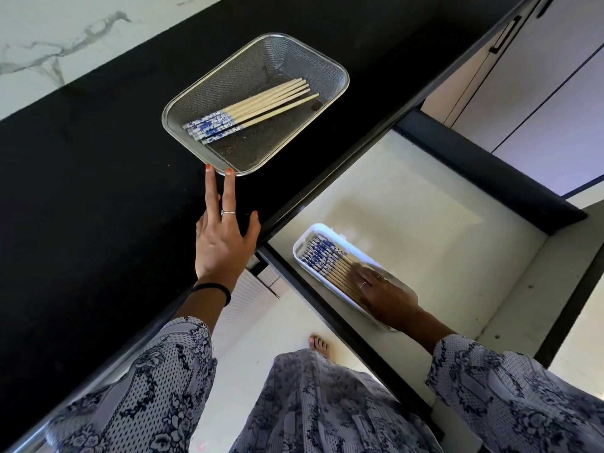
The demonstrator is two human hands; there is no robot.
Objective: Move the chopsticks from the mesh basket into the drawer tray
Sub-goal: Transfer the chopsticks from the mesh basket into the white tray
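Your left hand [225,246], fingers straight, touched the mesh basket [340,80] near the bench's front edge. Your right hand [385,297] pressed flat on chopsticks in the drawer tray [302,245]. Several chopsticks [251,109] remained basketed; next, I judge, gather them.

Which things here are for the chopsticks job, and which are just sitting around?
For the job:
mesh basket
chopsticks in the basket
white drawer tray
chopsticks in the tray
left hand
right hand

Just there:
black countertop
cabinet doors
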